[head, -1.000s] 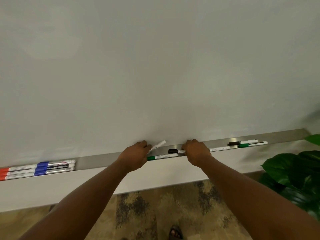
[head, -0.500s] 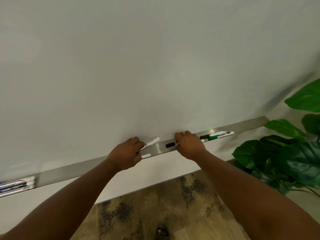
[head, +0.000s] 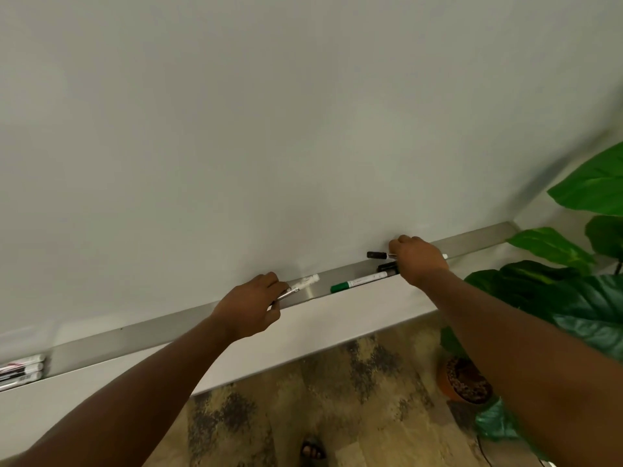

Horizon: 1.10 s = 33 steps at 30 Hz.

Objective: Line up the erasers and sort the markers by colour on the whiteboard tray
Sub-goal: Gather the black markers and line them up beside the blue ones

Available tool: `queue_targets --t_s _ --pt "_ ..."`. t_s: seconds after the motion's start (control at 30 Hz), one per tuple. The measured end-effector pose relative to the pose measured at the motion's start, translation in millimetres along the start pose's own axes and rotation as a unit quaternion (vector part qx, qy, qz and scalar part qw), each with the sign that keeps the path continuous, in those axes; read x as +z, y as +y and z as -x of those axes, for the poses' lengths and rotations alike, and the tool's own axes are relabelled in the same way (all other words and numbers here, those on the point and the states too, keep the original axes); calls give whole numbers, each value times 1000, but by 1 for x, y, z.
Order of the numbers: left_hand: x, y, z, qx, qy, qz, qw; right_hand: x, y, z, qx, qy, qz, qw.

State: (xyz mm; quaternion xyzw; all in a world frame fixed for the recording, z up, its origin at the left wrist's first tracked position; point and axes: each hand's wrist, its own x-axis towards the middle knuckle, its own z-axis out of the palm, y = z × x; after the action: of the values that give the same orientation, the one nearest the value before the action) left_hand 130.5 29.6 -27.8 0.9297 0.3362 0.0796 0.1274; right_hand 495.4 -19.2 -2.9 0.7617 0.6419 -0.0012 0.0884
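Note:
A long metal tray (head: pixel 141 335) runs along the foot of the whiteboard (head: pixel 269 129). My left hand (head: pixel 251 305) is shut on a white-barrelled marker (head: pixel 305 282) that sticks out to the right above the tray; its cap is hidden in my fist. My right hand (head: pixel 418 261) is shut on a black-capped marker (head: pixel 377 255), held just above the tray. A green-capped marker (head: pixel 359 283) lies in the tray between my hands. Another black-capped marker (head: pixel 387 266) lies under my right hand, mostly hidden.
Three markers (head: pixel 22 370) lie stacked at the tray's far left end, cut off by the frame edge. A large-leafed plant (head: pixel 573 298) in a terracotta pot (head: pixel 463 382) stands right of the tray end. Patterned carpet (head: pixel 303 399) and a sandalled foot lie below.
My view has swung right. My right hand has carried the black-capped marker rightward along the tray to the markers there. My left hand still holds its marker; the green marker lies uncovered.

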Motion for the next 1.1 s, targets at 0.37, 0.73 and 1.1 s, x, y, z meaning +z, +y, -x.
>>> queue_targets --t_s 0.37,0.73,1.1 --pt "-2 -10 5 -51 -11 -4 999 22 2 -21 -45 -46 92 994" --pt "-4 -20 17 -65 -6 -14 998 18 -6 -18 -102 34 87 990" --pt "-15 -32 46 -48 -6 -54 997 -11 -69 -3 -201 157 62 965"
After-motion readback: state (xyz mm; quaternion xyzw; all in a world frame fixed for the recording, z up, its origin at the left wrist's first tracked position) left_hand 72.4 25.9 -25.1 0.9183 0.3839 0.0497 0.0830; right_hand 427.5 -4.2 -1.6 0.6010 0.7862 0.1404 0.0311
